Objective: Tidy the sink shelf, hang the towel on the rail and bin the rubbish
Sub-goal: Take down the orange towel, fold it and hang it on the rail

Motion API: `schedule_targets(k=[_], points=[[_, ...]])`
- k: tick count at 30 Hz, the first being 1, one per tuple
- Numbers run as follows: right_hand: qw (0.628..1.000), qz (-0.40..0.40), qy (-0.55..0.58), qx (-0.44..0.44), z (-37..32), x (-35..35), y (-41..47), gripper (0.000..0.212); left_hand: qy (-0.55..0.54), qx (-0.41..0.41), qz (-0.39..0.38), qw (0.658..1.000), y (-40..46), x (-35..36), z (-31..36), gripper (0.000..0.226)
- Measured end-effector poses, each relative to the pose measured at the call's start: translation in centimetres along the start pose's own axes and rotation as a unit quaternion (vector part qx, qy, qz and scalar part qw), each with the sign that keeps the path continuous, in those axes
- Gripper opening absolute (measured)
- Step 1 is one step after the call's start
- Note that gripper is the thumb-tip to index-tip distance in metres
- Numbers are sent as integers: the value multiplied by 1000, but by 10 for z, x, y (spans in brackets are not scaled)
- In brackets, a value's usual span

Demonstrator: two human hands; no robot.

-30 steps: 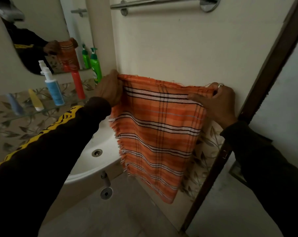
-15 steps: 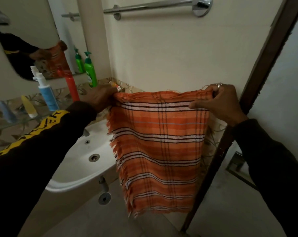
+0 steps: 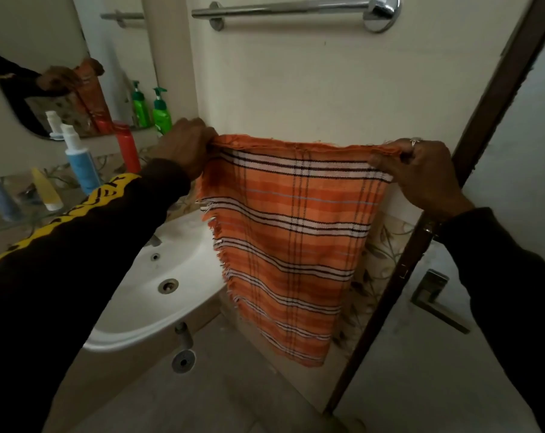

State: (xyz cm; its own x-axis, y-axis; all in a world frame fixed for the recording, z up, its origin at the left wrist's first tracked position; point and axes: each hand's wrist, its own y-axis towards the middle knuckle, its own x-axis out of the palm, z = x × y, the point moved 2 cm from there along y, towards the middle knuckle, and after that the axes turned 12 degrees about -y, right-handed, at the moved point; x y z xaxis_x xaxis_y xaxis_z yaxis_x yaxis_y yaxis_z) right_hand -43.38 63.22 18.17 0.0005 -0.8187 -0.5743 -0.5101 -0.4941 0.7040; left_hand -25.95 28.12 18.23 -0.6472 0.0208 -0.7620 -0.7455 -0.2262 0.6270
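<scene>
An orange checked towel (image 3: 293,245) with white and dark stripes hangs spread out in front of the wall. My left hand (image 3: 183,148) pinches its top left corner and my right hand (image 3: 421,176) pinches its top right corner. The chrome towel rail (image 3: 283,9) runs along the wall well above the towel's top edge, bare. The glass sink shelf (image 3: 21,220) at the left carries a blue bottle with a white cap (image 3: 80,164), a red bottle (image 3: 127,148), a green pump bottle (image 3: 161,112) and a yellow tube (image 3: 46,189).
A white basin (image 3: 158,292) sits below my left arm. A mirror (image 3: 46,57) hangs above the shelf. A dark wooden door frame (image 3: 452,182) runs diagonally at the right, with a metal door handle (image 3: 433,292) beyond it. Tiled floor lies below.
Both hands have kept hold of the towel's top edge and pulled it level and taut, a little further out from the wall. The view has tilted, so the rail sits lower in frame.
</scene>
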Motion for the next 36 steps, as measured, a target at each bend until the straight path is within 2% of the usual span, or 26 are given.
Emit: schedule_targets(k=[3, 7, 11, 13, 16, 18, 21, 24, 25, 26, 28, 29, 31, 36], points=[[995, 61, -79, -3, -7, -3, 3, 26, 30, -7, 17, 999, 5, -8, 4, 30], [987, 97, -128, -10, -26, -10, 3, 33, 73, -3, 35, 997, 12, -20, 9, 27], [983, 107, -137, 52, -40, -17, 6, 43, 143, 28, 46, 988, 21, -32, 13, 27], [983, 106, -108, 102, -45, -17, 8, 37, 193, 28, 27, 980, 28, -38, 13, 27], [985, 79, -14, 154, -61, -15, 10, 19, 233, 10, -9, 972, 42, -44, 11, 29], [980, 70, 55, 177, -71, -13, 16, 17, 242, -1, -18, 970, 52, -45, 10, 27], [966, 68, 139, 207, -77, -4, 26, 16, 179, -45, -23, 983, 65, -47, 6, 23], [948, 76, 191, 241, -77, 10, 34, 15, -1, -149, -46, 988, 75, -46, -4, 17], [944, 80, 204, 247, -75, 14, 37, 14, -94, -187, -56, 976, 78, -43, -8, 13], [941, 86, 215, 248, -73, 19, 39, 13, -208, -231, -61, 948, 82, -38, -12, 15], [937, 99, 233, 242, -68, 27, 46, 14, -431, -316, -43, 844, 88, -27, -19, 25], [935, 105, 239, 242, -65, 31, 50, 14, -495, -338, -20, 801, 91, -24, -22, 23], [929, 123, 246, 249, -60, 36, 57, 16, -552, -351, 23, 756, 97, -18, -30, 18], [927, 139, 249, 242, -45, 48, 75, 21, -612, -342, 48, 712, 112, -3, -45, 20]])
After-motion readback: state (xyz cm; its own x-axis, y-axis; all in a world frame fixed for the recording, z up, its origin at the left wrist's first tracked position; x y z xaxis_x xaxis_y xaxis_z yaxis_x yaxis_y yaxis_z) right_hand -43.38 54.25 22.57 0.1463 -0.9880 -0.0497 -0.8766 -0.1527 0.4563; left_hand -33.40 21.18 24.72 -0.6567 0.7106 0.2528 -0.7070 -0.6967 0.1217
